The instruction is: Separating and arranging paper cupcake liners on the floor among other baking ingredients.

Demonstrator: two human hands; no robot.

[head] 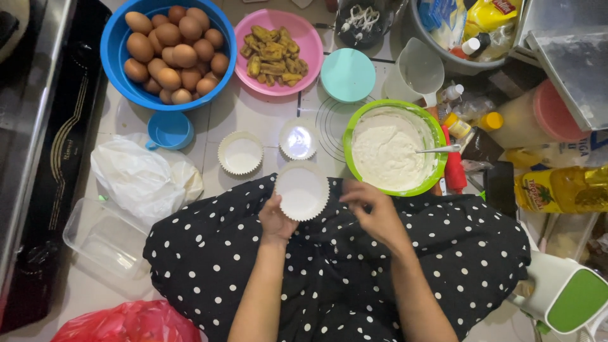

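My left hand point(276, 221) holds a white fluted paper baking cup point(302, 190) by its near edge, above my lap in a black dress with white dots. My right hand point(370, 206) hovers just right of the cup, fingers curled, holding nothing that I can see. Two more white paper cups point(240, 152) point(299, 139) lie on the tiled floor beyond. A green bowl point(354, 123) of white batter with a metal spoon point(438, 149) stands just past my right hand.
A blue bowl of brown eggs point(170, 47), a pink plate of fried pieces point(274, 52), a teal lid point(348, 75), a white jug point(417, 73), a small blue cup point(169, 130), a white plastic bag point(136, 177), oil bottles point(560, 189) and a clear container point(107, 244) surround me.
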